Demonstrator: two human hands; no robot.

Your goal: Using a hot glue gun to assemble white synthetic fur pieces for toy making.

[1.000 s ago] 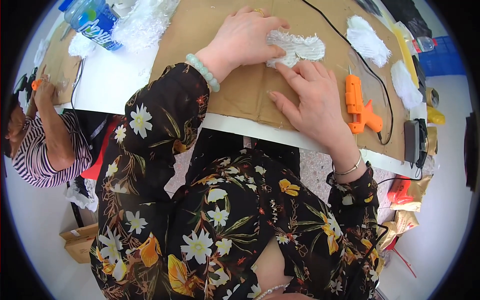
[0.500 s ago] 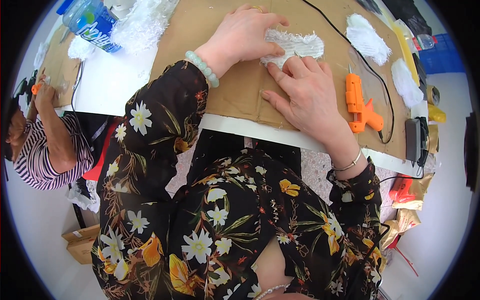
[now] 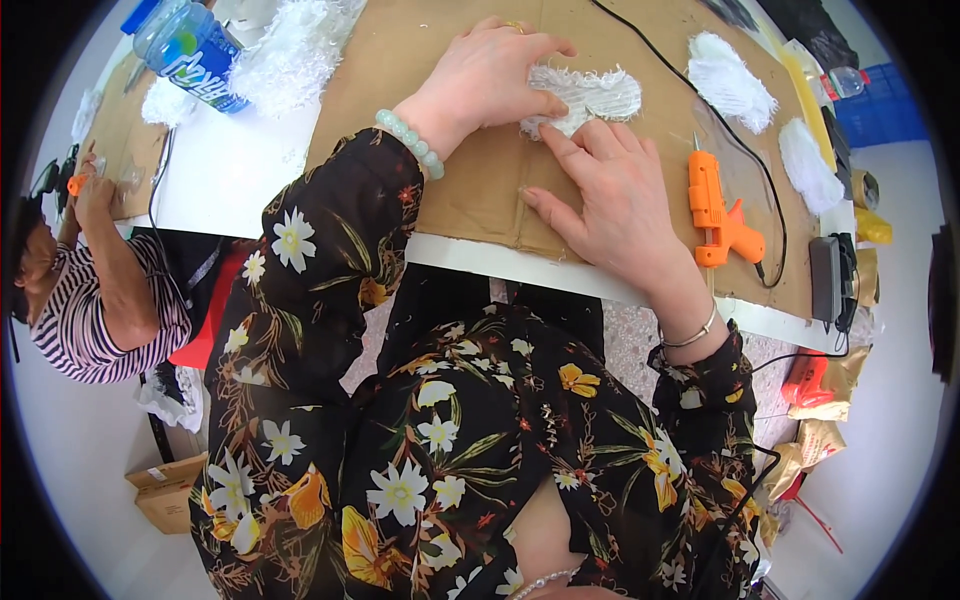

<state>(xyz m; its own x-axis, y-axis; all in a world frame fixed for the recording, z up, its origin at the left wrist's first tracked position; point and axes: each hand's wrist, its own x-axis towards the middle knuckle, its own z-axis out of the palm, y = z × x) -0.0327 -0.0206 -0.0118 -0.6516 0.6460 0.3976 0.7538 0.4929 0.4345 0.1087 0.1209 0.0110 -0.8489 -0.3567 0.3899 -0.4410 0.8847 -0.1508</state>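
Note:
A shaggy white fabric piece [image 3: 605, 95] with ribbed rows and frayed edges lies on the brown cardboard [image 3: 470, 210]. My left hand [image 3: 490, 75] rests at its left end. That thumb presses on the fabric, and the index finger stretches out apart from it over the cardboard. From the near side my right hand [image 3: 615, 195] touches the fabric's lower edge with its fingertips, the index near the left thumb. The right thumb is spread away on the cardboard. Right of this hand lies an orange glue gun [image 3: 715, 210], nozzle pointing away from me.
A black cord [image 3: 735, 125] curves across the cardboard. More white fabric pieces [image 3: 730, 80] lie at the right, and a white heap [image 3: 295, 55] at the left beside a blue-labelled bottle [image 3: 190, 55]. A grey box [image 3: 828, 280] sits at the right edge. Far left, a person in stripes [image 3: 110, 290] works.
My right index fingertip has shifted slightly along the fabric's lower edge, and the right-hand fingers have drawn back a little toward me. The left hand keeps its place on the fabric.

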